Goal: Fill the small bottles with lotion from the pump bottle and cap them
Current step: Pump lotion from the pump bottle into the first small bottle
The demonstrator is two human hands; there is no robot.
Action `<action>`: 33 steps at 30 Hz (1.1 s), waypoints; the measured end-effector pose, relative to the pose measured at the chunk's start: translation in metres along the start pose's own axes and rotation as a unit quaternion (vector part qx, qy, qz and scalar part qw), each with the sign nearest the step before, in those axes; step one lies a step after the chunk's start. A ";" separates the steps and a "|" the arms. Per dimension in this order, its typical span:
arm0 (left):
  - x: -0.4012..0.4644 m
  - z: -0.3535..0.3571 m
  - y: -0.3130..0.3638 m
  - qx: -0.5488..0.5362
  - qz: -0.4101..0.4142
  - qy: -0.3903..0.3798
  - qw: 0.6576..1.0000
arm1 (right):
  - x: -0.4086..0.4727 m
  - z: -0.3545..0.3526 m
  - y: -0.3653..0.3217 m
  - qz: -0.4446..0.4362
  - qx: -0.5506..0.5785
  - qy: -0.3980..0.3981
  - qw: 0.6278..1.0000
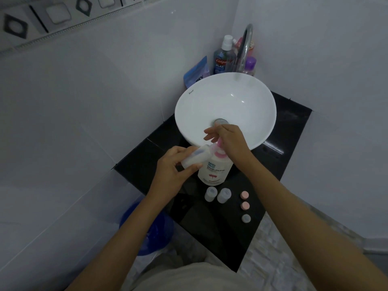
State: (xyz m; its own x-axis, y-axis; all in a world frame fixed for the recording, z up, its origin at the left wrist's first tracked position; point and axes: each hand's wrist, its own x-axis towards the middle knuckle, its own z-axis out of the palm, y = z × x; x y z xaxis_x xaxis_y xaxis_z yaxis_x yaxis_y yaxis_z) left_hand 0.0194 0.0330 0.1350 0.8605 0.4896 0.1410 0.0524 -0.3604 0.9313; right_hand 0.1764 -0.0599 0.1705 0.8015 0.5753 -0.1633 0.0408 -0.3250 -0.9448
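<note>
Pump bottle (214, 171): white body, pink pump head, stands upright on the black table (289, 143), just in front of the near rim of the white basin (252, 106)

Basin: round bowl on the table, drain visible at its bottom; curved metal tap (245, 47) at its far side

Table: dark, glossy, fitted into a corner of pale tiled walls

Right hand (228, 141): palm rests on top of the pump head, fingers fairly straight and stretched out toward the left over the basin rim; nothing gripped

Left hand (174, 171): grips a small translucent bottle (195, 157), thumb and fingers curled round its body. Bottle is tilted nearly sideways, its mouth end toward the pump spout; whether mouth and spout touch cannot be told, the right hand covers that spot

Far corner behind the basin: blue mouthwash bottle (222, 57) with white cap, a purple-capped bottle (249, 65) to its right, a blue pouch (197, 72) to its left

Near the pump bottle, on the table: two more small bottles (211, 193), (224, 195), upright, uncapped, side by side, just apart

Right of these: three caps in a near-far row, well apart from the bottles – pink cap (244, 194) farthest, second pink cap (245, 205) in the middle, grey cap (246, 218) nearest
</note>
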 end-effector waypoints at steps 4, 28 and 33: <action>0.001 -0.001 0.000 -0.001 0.003 0.000 1.000 | 0.000 0.002 0.001 -0.004 0.005 0.021 1.000; 0.005 -0.001 -0.005 0.007 0.004 -0.006 1.000 | -0.002 0.008 0.010 -0.019 -0.006 0.026 0.999; 0.004 0.000 -0.003 0.007 0.007 -0.009 1.000 | -0.004 0.006 0.009 -0.001 0.006 -0.001 1.000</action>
State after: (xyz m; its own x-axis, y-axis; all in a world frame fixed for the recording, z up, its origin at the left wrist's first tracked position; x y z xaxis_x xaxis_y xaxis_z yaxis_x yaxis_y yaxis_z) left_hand 0.0231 0.0361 0.1327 0.8701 0.4703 0.1476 0.0477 -0.3784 0.9244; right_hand 0.1702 -0.0604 0.1611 0.7996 0.5783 -0.1616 0.0361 -0.3149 -0.9484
